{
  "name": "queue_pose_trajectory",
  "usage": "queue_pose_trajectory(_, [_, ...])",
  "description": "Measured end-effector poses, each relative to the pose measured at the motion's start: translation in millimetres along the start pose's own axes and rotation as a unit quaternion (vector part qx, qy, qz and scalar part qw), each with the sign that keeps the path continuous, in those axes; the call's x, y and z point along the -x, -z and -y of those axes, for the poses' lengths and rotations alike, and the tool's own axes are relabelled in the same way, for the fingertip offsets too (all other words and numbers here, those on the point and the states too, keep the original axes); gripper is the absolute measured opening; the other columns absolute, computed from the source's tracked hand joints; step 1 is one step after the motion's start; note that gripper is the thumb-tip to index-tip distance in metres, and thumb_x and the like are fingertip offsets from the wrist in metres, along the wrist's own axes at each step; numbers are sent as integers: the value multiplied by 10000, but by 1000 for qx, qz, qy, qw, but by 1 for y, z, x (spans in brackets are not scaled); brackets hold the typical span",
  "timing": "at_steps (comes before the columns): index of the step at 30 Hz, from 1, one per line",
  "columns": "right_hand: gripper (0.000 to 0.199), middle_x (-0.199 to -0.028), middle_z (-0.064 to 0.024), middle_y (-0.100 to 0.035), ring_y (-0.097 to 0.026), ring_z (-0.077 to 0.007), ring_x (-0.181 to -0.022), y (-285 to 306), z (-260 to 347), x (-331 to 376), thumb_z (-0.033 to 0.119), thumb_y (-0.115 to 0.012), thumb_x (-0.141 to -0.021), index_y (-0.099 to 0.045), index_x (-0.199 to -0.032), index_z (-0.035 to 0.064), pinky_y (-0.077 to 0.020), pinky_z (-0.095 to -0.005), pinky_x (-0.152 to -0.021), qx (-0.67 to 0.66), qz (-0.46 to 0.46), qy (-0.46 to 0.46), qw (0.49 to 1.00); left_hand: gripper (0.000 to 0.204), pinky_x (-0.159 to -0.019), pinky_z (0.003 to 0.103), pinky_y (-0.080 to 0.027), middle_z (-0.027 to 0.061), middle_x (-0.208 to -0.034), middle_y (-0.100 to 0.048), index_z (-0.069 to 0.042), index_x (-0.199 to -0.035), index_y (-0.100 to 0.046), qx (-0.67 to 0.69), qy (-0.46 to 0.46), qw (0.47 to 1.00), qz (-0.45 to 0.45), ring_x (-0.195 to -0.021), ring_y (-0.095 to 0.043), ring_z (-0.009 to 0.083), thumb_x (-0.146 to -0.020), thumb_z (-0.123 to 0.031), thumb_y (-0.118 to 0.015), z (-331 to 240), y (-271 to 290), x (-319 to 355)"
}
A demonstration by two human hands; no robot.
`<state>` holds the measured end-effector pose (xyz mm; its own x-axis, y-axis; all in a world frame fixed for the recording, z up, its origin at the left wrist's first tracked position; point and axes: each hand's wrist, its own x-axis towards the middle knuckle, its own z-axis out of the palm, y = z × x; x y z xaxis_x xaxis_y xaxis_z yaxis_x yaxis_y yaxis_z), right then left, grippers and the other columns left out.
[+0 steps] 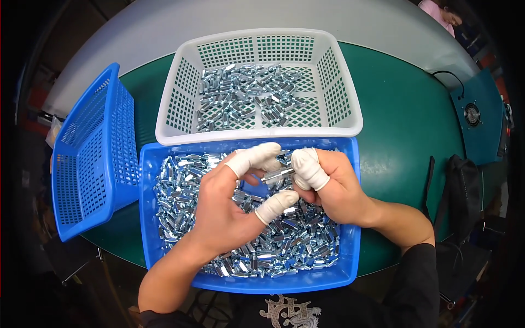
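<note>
Both my hands are over a blue plastic tub heaped with small shiny metal hex standoffs. White finger cots cover the thumbs and several fingers. Between the fingertips of my right hand a single hex standoff is pinched, its free end pointing left. My left hand is around that end, thumb and forefinger spread well apart, not visibly gripping it. The lower fingers of my left hand are partly hidden behind the standoff.
A white mesh basket with more standoffs stands just beyond the tub on the green tabletop. On the left a blue mesh basket is tilted. At the right are a teal box with a fan and a black bag. Another person is far right.
</note>
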<state>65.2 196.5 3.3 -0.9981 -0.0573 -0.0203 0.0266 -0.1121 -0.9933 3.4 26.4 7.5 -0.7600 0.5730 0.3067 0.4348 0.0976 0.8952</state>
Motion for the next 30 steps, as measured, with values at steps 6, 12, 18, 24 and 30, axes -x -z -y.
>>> queue_pose_trajectory(6, [379,-548,19,-433,-379,-55,-500,-4,-9,0,245,-404,-990,-464,-675,42,-319,-234,-462,99,-18,77,992,194,-546,258,-456,71,-674,-629,12,-859,-642,14,127,987,96,-590,-584,120,-889,-174,-599,0,17,3])
queue_pose_trajectory(12, [394,-540,17,-435,-380,-57,-497,-1,-2,-1,239,-424,-983,-462,-644,41,-323,-240,-461,51,-11,32,998,144,-529,221,-408,28,-676,-583,-9,-871,-644,-29,-6,999,17,-573,-500,80,-762,-62,-721,-1,4,1])
queue_pose_trajectory(18, [405,-525,19,-426,-374,-49,-490,6,-5,-4,253,-425,-978,-462,-632,46,-317,-231,-457,-20,-134,33,990,169,-662,200,-432,13,-794,-587,18,-953,-611,27,70,994,-73,-685,-520,55,-793,23,-664,5,20,-11])
queue_pose_trajectory(24, [417,-527,20,-427,-370,-49,-487,4,-11,-1,263,-416,-983,-457,-630,45,-315,-235,-450,27,-81,78,993,408,-707,214,-455,60,-906,-622,20,-1193,-511,64,73,993,-71,-768,-554,91,-811,3,-653,8,9,-24])
queue_pose_trajectory(30, [415,-532,20,-429,-362,-52,-490,1,-1,-2,258,-414,-984,-460,-631,44,-314,-239,-452,-37,-73,74,994,213,-610,371,-452,128,-680,-610,1,-844,-659,-364,35,911,190,-633,-570,285,-718,-152,-736,17,-3,-5])
